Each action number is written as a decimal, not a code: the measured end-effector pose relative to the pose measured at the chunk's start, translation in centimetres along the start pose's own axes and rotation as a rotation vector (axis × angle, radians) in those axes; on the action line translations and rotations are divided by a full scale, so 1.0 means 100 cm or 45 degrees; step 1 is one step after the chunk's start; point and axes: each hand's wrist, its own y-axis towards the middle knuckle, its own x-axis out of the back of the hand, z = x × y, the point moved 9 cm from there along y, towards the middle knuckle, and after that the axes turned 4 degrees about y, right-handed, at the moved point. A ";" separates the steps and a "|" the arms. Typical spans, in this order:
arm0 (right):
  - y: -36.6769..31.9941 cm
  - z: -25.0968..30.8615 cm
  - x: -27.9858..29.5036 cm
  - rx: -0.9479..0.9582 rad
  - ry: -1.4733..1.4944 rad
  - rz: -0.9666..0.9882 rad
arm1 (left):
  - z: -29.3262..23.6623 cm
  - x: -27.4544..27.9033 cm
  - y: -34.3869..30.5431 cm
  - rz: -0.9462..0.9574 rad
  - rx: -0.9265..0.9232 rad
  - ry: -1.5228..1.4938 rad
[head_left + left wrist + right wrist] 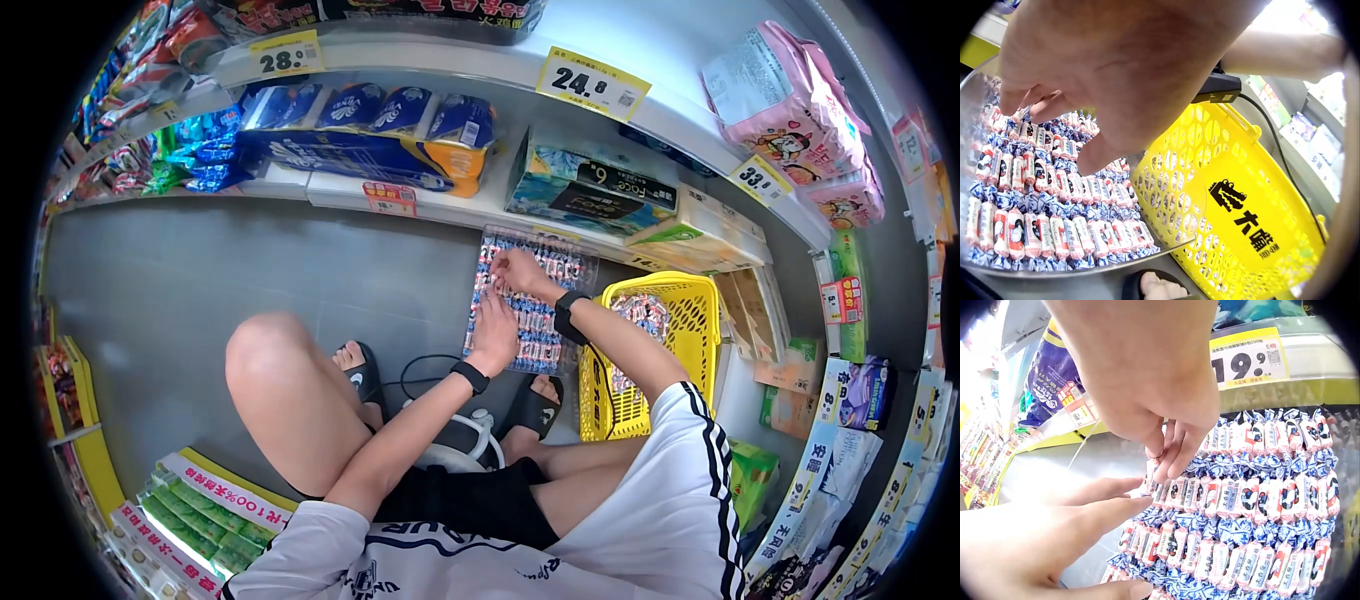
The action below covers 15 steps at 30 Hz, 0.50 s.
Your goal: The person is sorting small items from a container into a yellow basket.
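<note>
The right hand [520, 272] reaches over the far left part of a clear tray [590, 272] filled with rows of wrapped candies [1241, 500]. Its thumb and fingers are bent and drawn together, pinching one wrapped candy [1155, 459] at the left end of a row; the fingers partly hide it. The left hand [495, 330] lies just nearer than the right, over the left side of the tray. Its fingers are straight and its thumb stands well apart from them, with nothing gripped. The left fingertips come close to the right ones at the row's end, though it cannot be told whether they press on the candies there.

The candies lie side by side in several rows, with pink and white middles and blue and white twisted ends. Just right of the tray stands a yellow basket [1285, 219] with pierced walls, and more of the same candies are inside it. At the far side of the tray is a shelf [470, 205] carrying a green tissue box [590, 180] and, farther left, a blue package [380, 130]. A sandalled foot [535, 405] rests on the floor [200, 270] beside the tray's near edge.
</note>
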 end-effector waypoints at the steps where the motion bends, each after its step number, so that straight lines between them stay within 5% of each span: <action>1: 0.005 -0.006 0.001 -0.026 0.054 -0.025 | 0.000 -0.005 0.001 0.007 0.002 -0.001; 15: 0.020 0.000 -0.013 -0.048 -0.014 -0.099 | 0.015 -0.033 0.009 0.292 0.118 0.109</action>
